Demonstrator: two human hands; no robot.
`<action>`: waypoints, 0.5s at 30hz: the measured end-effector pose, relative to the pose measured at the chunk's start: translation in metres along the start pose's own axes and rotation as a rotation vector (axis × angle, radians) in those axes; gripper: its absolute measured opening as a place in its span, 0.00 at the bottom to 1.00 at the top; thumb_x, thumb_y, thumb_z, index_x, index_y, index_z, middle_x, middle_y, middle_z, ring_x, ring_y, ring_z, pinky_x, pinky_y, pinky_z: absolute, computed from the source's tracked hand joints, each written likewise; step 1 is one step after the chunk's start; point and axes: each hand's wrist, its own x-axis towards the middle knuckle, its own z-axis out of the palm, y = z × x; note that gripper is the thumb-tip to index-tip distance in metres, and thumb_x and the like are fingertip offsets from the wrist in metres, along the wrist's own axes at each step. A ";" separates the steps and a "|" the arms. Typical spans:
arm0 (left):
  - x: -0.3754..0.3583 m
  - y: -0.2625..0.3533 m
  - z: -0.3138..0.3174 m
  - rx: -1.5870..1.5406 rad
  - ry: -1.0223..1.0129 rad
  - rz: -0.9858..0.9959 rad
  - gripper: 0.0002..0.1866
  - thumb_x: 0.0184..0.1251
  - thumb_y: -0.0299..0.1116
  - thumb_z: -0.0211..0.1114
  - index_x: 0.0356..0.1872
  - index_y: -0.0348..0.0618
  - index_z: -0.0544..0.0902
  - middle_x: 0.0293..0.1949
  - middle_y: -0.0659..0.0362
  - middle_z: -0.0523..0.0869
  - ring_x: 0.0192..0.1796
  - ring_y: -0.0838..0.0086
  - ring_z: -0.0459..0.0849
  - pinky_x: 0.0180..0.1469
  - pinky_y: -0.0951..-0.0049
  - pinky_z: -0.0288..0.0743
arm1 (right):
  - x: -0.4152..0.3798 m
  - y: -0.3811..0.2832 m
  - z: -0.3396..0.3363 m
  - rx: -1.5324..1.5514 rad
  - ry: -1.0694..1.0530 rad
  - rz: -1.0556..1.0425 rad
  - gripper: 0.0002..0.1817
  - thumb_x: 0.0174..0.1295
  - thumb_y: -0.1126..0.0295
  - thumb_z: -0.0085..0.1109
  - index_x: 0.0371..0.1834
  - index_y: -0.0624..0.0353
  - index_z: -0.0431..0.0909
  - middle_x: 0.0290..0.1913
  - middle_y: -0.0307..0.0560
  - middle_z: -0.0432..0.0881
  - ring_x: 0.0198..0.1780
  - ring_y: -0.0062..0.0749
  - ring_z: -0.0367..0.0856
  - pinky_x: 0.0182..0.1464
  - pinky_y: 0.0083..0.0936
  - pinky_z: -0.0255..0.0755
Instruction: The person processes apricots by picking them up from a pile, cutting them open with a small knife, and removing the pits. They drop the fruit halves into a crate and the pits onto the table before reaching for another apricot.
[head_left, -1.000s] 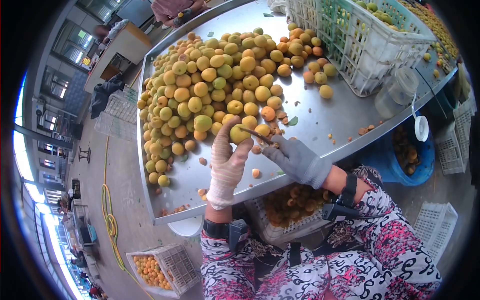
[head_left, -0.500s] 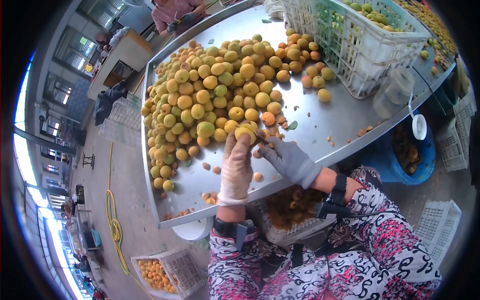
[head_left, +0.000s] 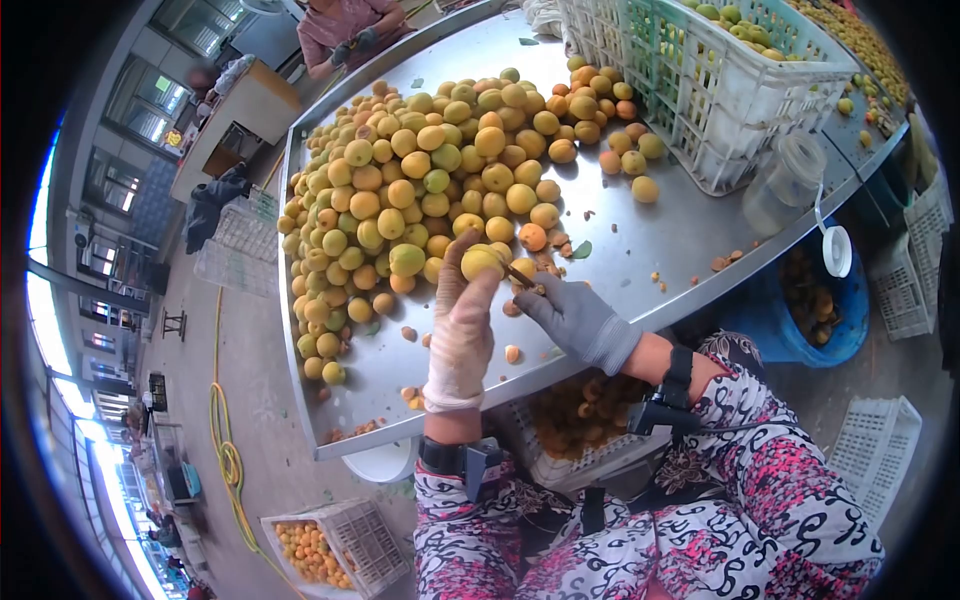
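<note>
My left hand (head_left: 463, 335), in a whitish glove with bare fingertips, pinches a yellow apricot (head_left: 481, 264) between thumb and fingers. Close at its right, my right hand (head_left: 578, 322) in a grey glove is closed on a small dark knife (head_left: 521, 278), whose narrow tip points at the fruit. Both hands are over the near side of a metal table (head_left: 640, 265). Just beyond them lies a big heap of apricots (head_left: 400, 190). Apricot pieces (head_left: 512, 354) and a green leaf (head_left: 582, 250) are scattered around the hands.
A white and green crate (head_left: 720, 110) of fruit stands at the back right, near a clear plastic jar (head_left: 785, 185). Below are a blue tub (head_left: 850, 320), a crate of apricot pieces (head_left: 545, 470) and a crate of apricots (head_left: 365, 545). A gloved person (head_left: 345, 35) is across the table.
My left hand has moved slightly left with the apricot, its index finger now raised above the fruit. The knife shows more clearly between the hands; my right hand has barely moved.
</note>
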 end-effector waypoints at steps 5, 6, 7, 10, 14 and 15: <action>-0.004 0.004 -0.003 0.190 0.011 -0.019 0.22 0.67 0.33 0.61 0.59 0.36 0.70 0.45 0.56 0.81 0.50 0.69 0.80 0.55 0.70 0.72 | 0.001 0.002 0.004 0.105 -0.007 -0.060 0.21 0.68 0.53 0.50 0.45 0.65 0.72 0.32 0.60 0.82 0.38 0.54 0.82 0.39 0.41 0.74; -0.003 -0.006 -0.003 0.011 0.013 -0.037 0.20 0.67 0.34 0.61 0.57 0.37 0.71 0.45 0.56 0.81 0.49 0.71 0.80 0.56 0.71 0.71 | -0.001 0.000 0.008 0.105 -0.007 -0.060 0.21 0.68 0.53 0.50 0.45 0.65 0.72 0.32 0.60 0.82 0.38 0.54 0.82 0.39 0.41 0.74; -0.003 -0.014 0.000 -0.168 0.014 -0.054 0.18 0.68 0.35 0.60 0.55 0.39 0.71 0.45 0.56 0.81 0.48 0.73 0.80 0.57 0.72 0.69 | -0.003 -0.001 0.013 0.122 0.074 -0.108 0.21 0.68 0.54 0.49 0.46 0.65 0.72 0.33 0.60 0.82 0.39 0.54 0.82 0.39 0.41 0.74; -0.005 -0.020 0.009 -0.229 0.054 -0.123 0.18 0.69 0.41 0.60 0.52 0.39 0.72 0.43 0.57 0.81 0.47 0.74 0.79 0.54 0.75 0.69 | -0.004 -0.011 0.005 0.058 0.064 -0.026 0.21 0.69 0.54 0.49 0.48 0.64 0.72 0.33 0.60 0.83 0.39 0.54 0.82 0.39 0.41 0.74; -0.001 -0.014 0.007 0.030 0.075 -0.010 0.19 0.68 0.38 0.62 0.53 0.38 0.72 0.45 0.59 0.79 0.48 0.76 0.77 0.55 0.76 0.69 | -0.001 -0.006 0.000 0.014 0.064 -0.011 0.21 0.69 0.54 0.49 0.45 0.64 0.72 0.30 0.59 0.82 0.36 0.56 0.82 0.36 0.42 0.74; -0.002 -0.006 0.010 0.060 0.090 -0.002 0.20 0.66 0.37 0.64 0.53 0.38 0.72 0.47 0.58 0.79 0.50 0.75 0.77 0.57 0.75 0.68 | 0.000 -0.005 -0.001 -0.006 0.053 -0.031 0.21 0.69 0.53 0.49 0.43 0.64 0.72 0.29 0.59 0.82 0.35 0.56 0.81 0.35 0.43 0.74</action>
